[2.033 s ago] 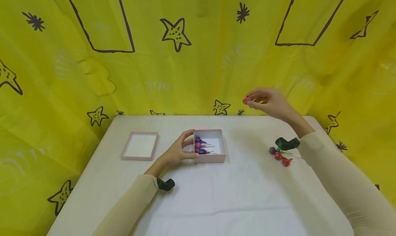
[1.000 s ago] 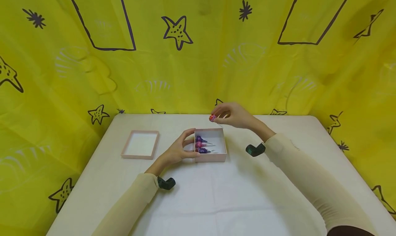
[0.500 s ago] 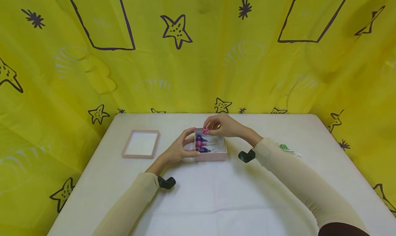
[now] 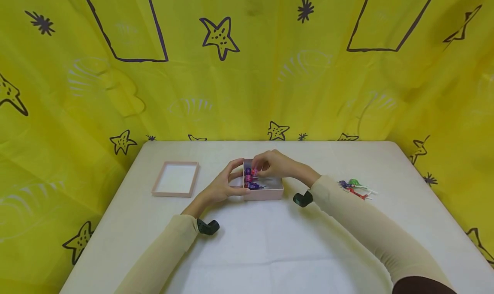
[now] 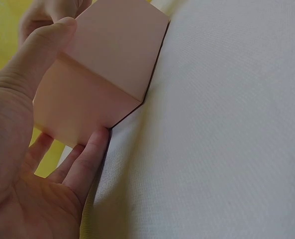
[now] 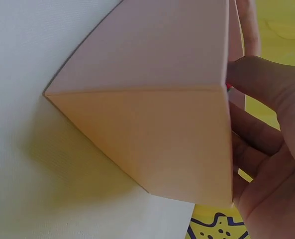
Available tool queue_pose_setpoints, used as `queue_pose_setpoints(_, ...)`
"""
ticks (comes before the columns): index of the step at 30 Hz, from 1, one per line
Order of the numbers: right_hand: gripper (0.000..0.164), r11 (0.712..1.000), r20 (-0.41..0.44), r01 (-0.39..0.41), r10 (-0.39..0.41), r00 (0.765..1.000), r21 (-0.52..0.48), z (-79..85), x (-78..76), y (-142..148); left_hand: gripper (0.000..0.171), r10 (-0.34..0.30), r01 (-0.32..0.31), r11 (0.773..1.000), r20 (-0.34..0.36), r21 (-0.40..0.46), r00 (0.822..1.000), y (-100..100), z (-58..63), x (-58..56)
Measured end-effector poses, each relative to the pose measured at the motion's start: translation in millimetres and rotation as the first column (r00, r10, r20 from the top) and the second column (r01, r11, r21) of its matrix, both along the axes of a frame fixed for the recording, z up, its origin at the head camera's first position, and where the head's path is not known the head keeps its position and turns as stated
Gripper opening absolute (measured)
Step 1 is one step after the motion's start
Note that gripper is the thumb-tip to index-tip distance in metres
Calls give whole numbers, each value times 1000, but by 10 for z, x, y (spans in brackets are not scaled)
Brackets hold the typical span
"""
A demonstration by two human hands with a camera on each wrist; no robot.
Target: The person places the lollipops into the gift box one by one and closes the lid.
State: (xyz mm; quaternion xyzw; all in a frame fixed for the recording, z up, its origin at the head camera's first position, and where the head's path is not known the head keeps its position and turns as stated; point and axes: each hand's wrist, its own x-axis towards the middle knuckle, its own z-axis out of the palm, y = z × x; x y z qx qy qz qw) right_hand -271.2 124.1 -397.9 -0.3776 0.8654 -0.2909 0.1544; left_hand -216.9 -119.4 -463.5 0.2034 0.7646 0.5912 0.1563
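An open pale-pink box (image 4: pixel 264 195) stands on the white-covered table. My left hand (image 4: pixel 218 188) grips its left side, thumb at the front corner and fingers toward the back; in the left wrist view the fingertips lie against the box wall (image 5: pixel 87 102). My right hand (image 4: pixel 277 164) reaches over the back right rim and pinches a red-and-pink wrapped lollipop (image 4: pixel 254 172) down inside. Beside it, several lollipops lie along the box's left wall, including a dark purple one (image 4: pixel 252 186). In the right wrist view the box's outer walls (image 6: pixel 147 50) hide most of the lollipop.
A shallow pink lid (image 4: pixel 172 195) lies left of the box. At the right, partly behind my right sleeve (image 4: pixel 347 208), is a small group of lollipops with a green one (image 4: pixel 353 182) and a red one (image 4: pixel 359 194). A yellow patterned curtain (image 4: pixel 247 79) surrounds the table.
My right hand has carried the red-and-pink lollipop leftward from above the table's right back, then lowered it into the box. The left hand has kept its grip on the box.
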Motion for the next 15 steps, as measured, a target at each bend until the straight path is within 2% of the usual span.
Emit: queue_pose_setpoints(15,15,998,2,-26,26,1000,65,-62,52,-67,99,-1,1,1000,7,14,1000,1,19,6)
